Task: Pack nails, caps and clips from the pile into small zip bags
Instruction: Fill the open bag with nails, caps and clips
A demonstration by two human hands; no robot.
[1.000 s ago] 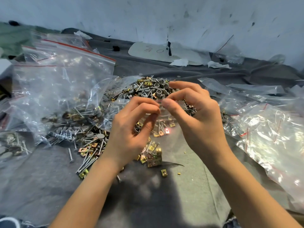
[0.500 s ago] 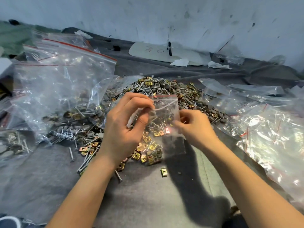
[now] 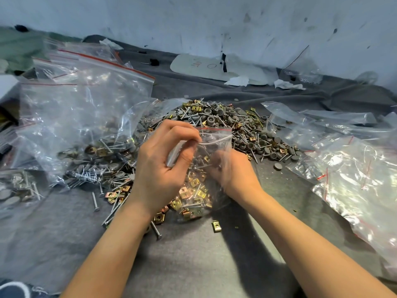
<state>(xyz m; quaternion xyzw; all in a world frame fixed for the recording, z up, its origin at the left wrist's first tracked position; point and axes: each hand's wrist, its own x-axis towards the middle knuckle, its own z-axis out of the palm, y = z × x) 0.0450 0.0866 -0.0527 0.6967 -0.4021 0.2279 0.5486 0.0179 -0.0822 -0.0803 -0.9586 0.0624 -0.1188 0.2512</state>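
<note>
The left hand (image 3: 159, 166) is pinching the small zip bag (image 3: 217, 139) by its mouth, just in front of the pile (image 3: 240, 127). The right hand (image 3: 236, 175) has dropped behind the film, its grip unclear, so filling is probably resuming.

White board (image 3: 214, 72) by the wall: handwritten "O"; red scribble unreadable.

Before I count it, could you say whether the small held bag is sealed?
Cannot tell: the left hand pinches the small zip bag at its mouth, hiding the seal; the right hand grips it lower.
</note>
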